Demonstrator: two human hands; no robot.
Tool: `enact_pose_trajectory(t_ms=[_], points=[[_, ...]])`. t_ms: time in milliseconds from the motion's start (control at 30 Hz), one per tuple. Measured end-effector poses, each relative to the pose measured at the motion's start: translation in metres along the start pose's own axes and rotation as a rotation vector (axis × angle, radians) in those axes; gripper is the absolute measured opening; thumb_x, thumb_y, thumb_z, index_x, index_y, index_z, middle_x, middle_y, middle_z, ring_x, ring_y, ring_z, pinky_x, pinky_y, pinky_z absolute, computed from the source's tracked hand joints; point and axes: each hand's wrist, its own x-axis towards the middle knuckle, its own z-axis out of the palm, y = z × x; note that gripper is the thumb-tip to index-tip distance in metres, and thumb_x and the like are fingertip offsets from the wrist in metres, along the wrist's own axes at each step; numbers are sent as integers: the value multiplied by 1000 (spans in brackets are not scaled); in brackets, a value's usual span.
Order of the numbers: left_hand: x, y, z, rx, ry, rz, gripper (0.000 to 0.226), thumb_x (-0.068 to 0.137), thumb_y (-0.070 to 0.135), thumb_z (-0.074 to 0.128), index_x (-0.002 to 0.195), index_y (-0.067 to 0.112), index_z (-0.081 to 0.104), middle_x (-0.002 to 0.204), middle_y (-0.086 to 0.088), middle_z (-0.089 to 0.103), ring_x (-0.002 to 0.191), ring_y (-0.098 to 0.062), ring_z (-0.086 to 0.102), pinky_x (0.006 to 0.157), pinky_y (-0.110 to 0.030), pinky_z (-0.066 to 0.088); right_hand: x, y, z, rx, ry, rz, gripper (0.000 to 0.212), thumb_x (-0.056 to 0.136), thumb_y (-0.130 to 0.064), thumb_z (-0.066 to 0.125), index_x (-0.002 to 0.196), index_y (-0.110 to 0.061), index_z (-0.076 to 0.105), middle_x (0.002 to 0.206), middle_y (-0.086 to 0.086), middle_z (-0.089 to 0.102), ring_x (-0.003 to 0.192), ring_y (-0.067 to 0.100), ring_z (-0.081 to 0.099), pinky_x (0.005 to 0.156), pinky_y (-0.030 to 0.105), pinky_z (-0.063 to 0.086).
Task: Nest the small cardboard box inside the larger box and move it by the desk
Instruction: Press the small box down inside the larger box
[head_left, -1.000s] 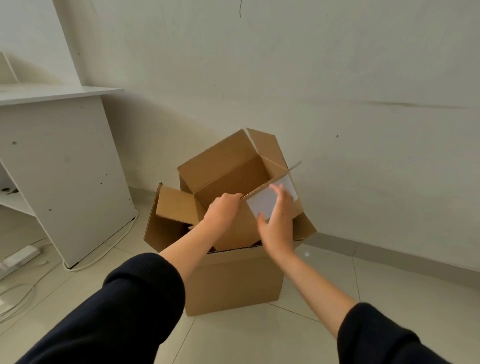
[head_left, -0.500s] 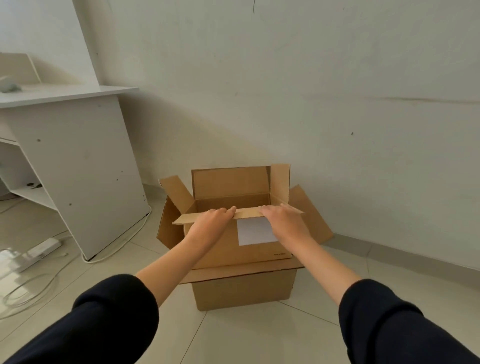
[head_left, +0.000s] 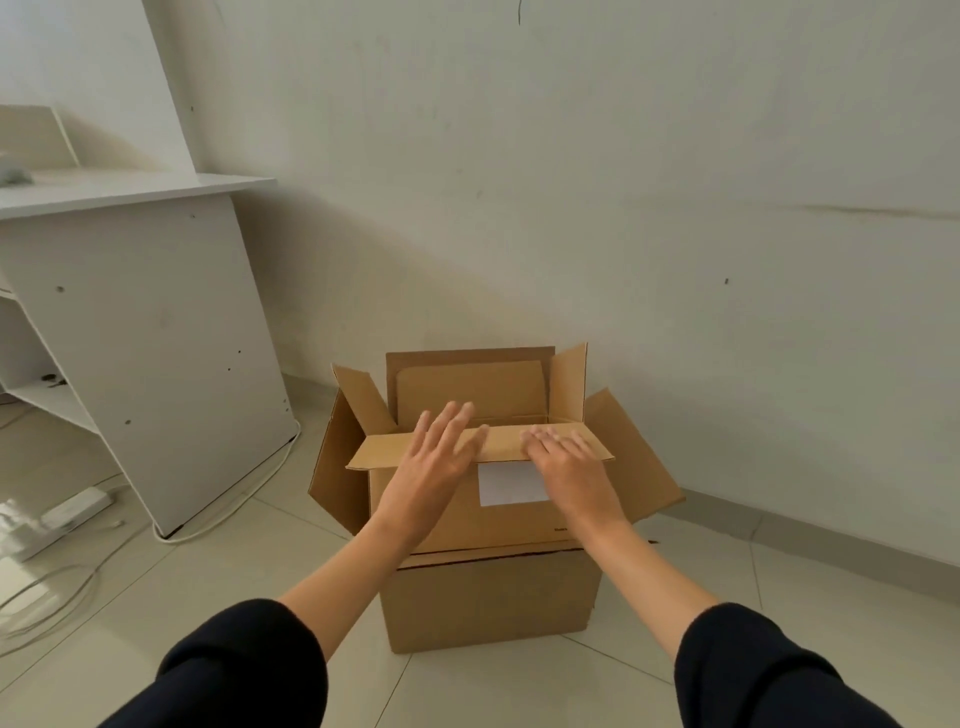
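Note:
The small cardboard box (head_left: 498, 525), with a white label on its front, sits upright inside the larger box (head_left: 488, 603) on the tiled floor; its upper half sticks out. Both boxes have their flaps open. My left hand (head_left: 436, 457) hovers flat over the small box's near flap, fingers spread, holding nothing. My right hand (head_left: 566, 462) rests palm-down on the same flap with its fingers apart. The white desk (head_left: 140, 322) stands to the left, a short gap from the boxes.
A grey wall runs close behind the boxes. A white cable (head_left: 223, 514) loops round the desk's foot, and a power strip (head_left: 67, 512) with more cables lies on the floor at far left. Open tiles lie in front and to the right.
The tilted small box dropped upright into the larger box. My hands let go of its near flap and now lie flat and open over it.

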Motion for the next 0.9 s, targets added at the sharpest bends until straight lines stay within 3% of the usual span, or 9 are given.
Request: enact_pose_trajectory(t_ms=[100, 133, 200, 300, 400, 500, 733, 833, 900], points=[[-13, 11, 19, -47, 174, 338, 40, 79, 12, 60, 119, 20, 59, 123, -5, 58, 109, -20, 58, 89, -33, 54, 3, 9, -1, 20, -7, -28, 57, 72, 8, 72, 126, -5, 57, 128, 13, 62, 117, 27, 60, 101, 46, 47], [-20, 17, 27, -68, 109, 385, 31, 81, 16, 61, 112, 21, 61, 112, -1, 62, 97, -14, 61, 78, -26, 56, 3, 12, -1, 30, -7, -35, 57, 77, 7, 68, 130, -6, 53, 132, 13, 59, 122, 26, 57, 105, 44, 44], [-29, 27, 44, -115, -165, 259, 19, 89, 20, 56, 108, 20, 62, 106, 2, 65, 88, -13, 64, 68, -26, 58, 3, 16, -1, 58, -8, -31, 57, 80, 7, 64, 133, -6, 50, 136, 12, 56, 126, 26, 53, 107, 42, 42], [-26, 24, 60, -372, -466, -121, 37, 99, 33, 33, 123, 18, 57, 125, -3, 59, 109, -22, 59, 87, -42, 54, 3, 17, -3, 105, 12, -22, 51, 82, 8, 61, 131, -5, 52, 134, 13, 57, 125, 28, 53, 107, 39, 40], [-17, 22, 60, -604, -544, -286, 47, 100, 39, 30, 139, 16, 45, 143, -6, 48, 130, -24, 46, 109, -39, 39, 5, 18, -9, 116, 19, -34, 50, 83, 7, 59, 131, -5, 52, 134, 12, 57, 125, 28, 53, 107, 37, 40], [-11, 22, 56, -688, -542, -343, 56, 99, 44, 30, 146, 13, 35, 150, -9, 40, 138, -25, 36, 113, -37, 30, 5, 18, -14, 144, 35, -13, 48, 85, 8, 55, 131, -6, 53, 133, 12, 59, 124, 28, 54, 106, 38, 41], [-9, 26, 58, -617, -755, -420, 82, 86, 72, 21, 152, 25, 12, 163, -4, 5, 150, -28, -7, 117, -61, -4, 7, 14, -22, 192, 63, 37, 44, 90, 5, 50, 131, -12, 52, 124, 5, 65, 112, 25, 61, 93, 36, 51], [1, 27, 53, -540, -866, -518, 83, 86, 72, 19, 153, 24, 5, 163, -6, -6, 149, -31, -11, 116, -59, -5, 6, 11, -11, 211, -12, 52, 49, 92, 4, 48, 137, -14, 45, 132, 3, 59, 122, 25, 53, 109, 38, 38], [7, 37, 42, -427, -928, -472, 72, 95, 57, 23, 153, 16, 12, 162, -14, 4, 149, -37, 1, 118, -56, 5, 2, 12, 3, 217, -102, 102, 61, 89, 12, 46, 142, -16, 38, 140, 2, 52, 130, 23, 44, 119, 41, 19]])
